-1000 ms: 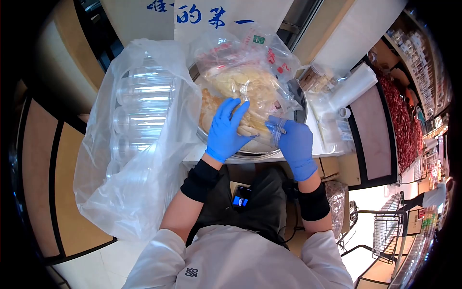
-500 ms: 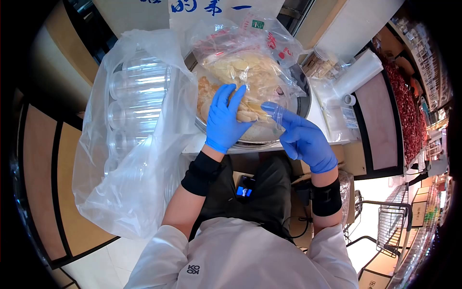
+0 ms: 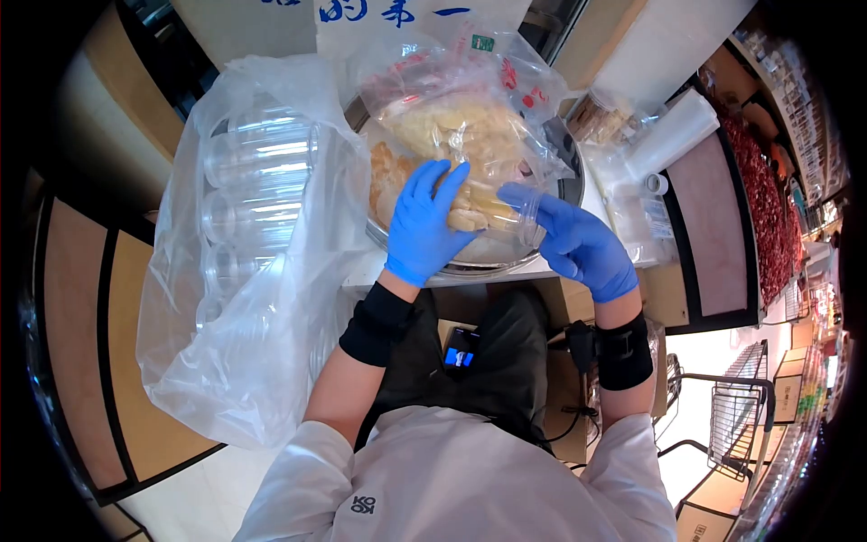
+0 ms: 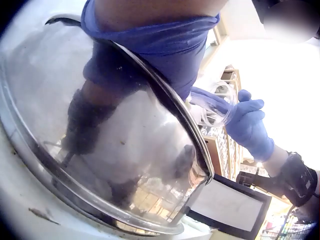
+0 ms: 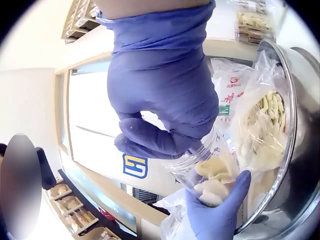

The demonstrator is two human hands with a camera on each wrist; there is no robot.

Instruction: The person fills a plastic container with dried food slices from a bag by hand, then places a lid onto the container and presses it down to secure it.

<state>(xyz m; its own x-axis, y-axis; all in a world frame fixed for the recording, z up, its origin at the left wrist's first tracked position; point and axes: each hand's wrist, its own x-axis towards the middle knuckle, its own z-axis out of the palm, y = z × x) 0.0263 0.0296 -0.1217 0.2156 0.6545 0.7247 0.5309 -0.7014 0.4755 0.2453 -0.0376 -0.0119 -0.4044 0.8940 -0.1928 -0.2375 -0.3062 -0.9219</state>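
My gloved left hand (image 3: 420, 230) holds a clear plastic jar (image 3: 529, 221) on its side over a metal basin (image 3: 579, 185), mouth toward the right. Pale yellow dried slices (image 5: 217, 170) lie inside, and the left thumb and fingers reach around the jar in the right wrist view. Stretched fingers of my gloved right hand (image 3: 582, 248) go in through the mouth, while its other fingers bend outside. A clear bag of the same slices (image 3: 461, 131) lies in the basin beyond my hands; loose pieces (image 3: 388, 172) sit beside it.
Left of the basin stands a big translucent bag (image 3: 334, 235) of clear jars (image 3: 271, 172). A plastic roll (image 3: 673, 140) and packs (image 3: 601, 122) lie on the right of the white table. A phone (image 3: 460, 350) rests near my lap; a shopping cart (image 3: 736, 420) stands at lower right.
My right hand has moved right, from gripping around the jar's mouth to reaching in with stretched fingers. The left hand keeps its hold, and the head view has shifted slightly.
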